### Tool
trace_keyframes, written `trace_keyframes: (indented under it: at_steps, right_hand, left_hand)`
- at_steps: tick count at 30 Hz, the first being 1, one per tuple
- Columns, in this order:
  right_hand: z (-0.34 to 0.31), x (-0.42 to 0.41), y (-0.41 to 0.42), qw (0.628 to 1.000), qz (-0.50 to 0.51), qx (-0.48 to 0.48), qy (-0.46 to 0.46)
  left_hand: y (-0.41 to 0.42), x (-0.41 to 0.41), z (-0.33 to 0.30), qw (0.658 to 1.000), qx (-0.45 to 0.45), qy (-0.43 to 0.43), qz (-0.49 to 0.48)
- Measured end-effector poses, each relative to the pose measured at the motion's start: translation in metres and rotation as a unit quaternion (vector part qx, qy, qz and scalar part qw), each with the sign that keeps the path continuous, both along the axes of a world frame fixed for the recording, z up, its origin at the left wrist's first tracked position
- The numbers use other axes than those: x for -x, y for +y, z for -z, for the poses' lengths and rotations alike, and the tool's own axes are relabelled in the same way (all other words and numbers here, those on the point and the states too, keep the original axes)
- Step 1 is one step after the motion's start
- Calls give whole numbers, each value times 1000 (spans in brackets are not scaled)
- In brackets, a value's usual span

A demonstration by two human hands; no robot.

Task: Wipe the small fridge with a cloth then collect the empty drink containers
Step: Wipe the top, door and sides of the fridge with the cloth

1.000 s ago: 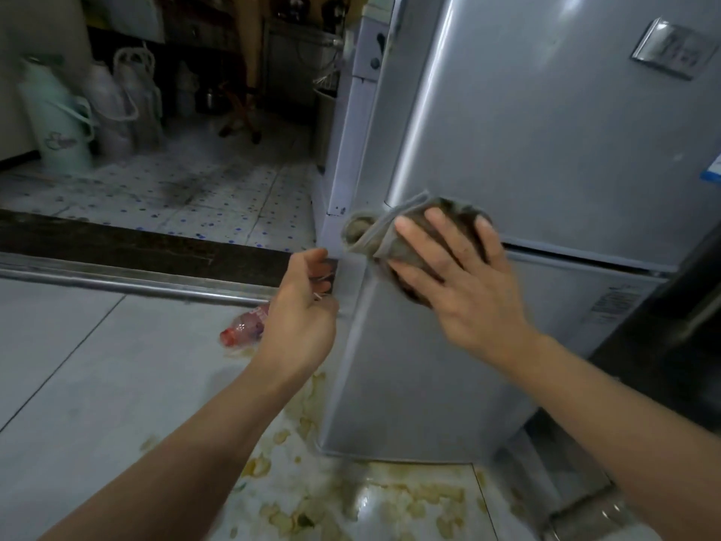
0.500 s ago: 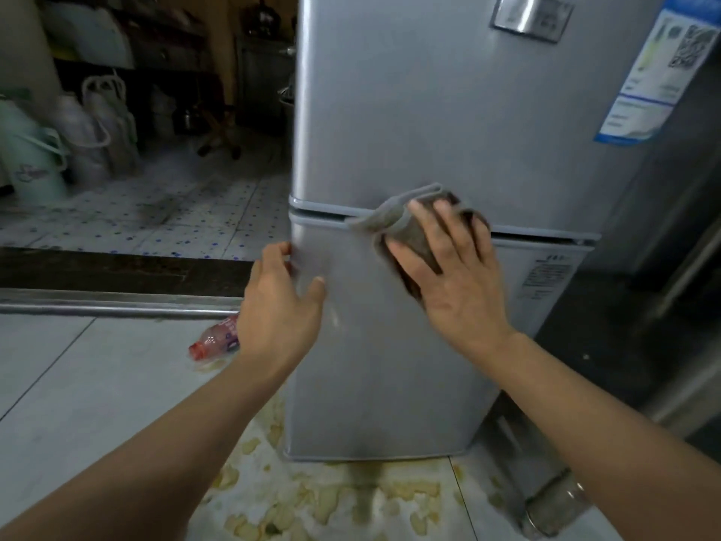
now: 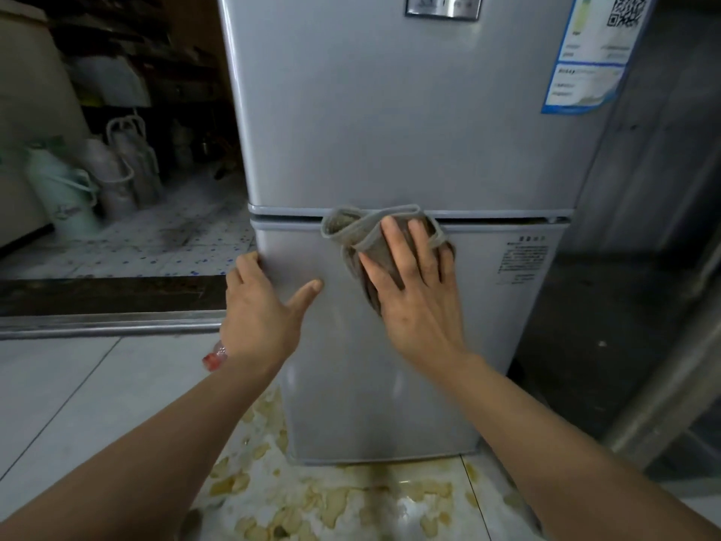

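Observation:
The small silver two-door fridge point(image 3: 390, 123) stands straight ahead of me. My right hand point(image 3: 415, 298) presses a folded grey cloth point(image 3: 364, 232) flat against the top of the lower door, just under the gap between the doors. My left hand point(image 3: 259, 306) rests on the lower door's left edge, fingers around the corner and thumb spread on the front. A plastic bottle with a red label point(image 3: 214, 359) lies on the floor left of the fridge, mostly hidden behind my left wrist.
Thermos flasks point(image 3: 66, 193) and white jugs point(image 3: 128, 165) stand on the patterned floor beyond a metal door track point(image 3: 97, 326). Yellowish stains point(image 3: 331, 497) cover the tiles in front of the fridge. A dark metal cabinet point(image 3: 655, 228) flanks the fridge on the right.
The view has swung round so that the fridge front faces me. My left hand has gone from gripping the corner to lying spread on the door edge. The cloth stays near the door gap.

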State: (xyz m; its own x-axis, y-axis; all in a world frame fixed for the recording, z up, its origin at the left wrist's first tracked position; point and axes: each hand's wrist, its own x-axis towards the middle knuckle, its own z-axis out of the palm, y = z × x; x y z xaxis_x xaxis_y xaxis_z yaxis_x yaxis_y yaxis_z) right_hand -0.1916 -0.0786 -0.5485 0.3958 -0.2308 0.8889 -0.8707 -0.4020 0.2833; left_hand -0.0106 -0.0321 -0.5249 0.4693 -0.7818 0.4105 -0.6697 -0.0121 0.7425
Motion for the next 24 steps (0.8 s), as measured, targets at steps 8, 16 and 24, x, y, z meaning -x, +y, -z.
trace_keyframes:
  at_steps: [8,16,24]
  right_hand:
    - [7,75,0,972,123,-48,-196]
    - [0,70,-14,894,86,-64,-436]
    - [83,73,11,842,78,-215,-488]
  left_hand:
    - [-2,-7,4,1000,5,-4,10]
    - [-9,-8,12,999,34,20,21]
    - [-13,-9,18,997,40,41,47]
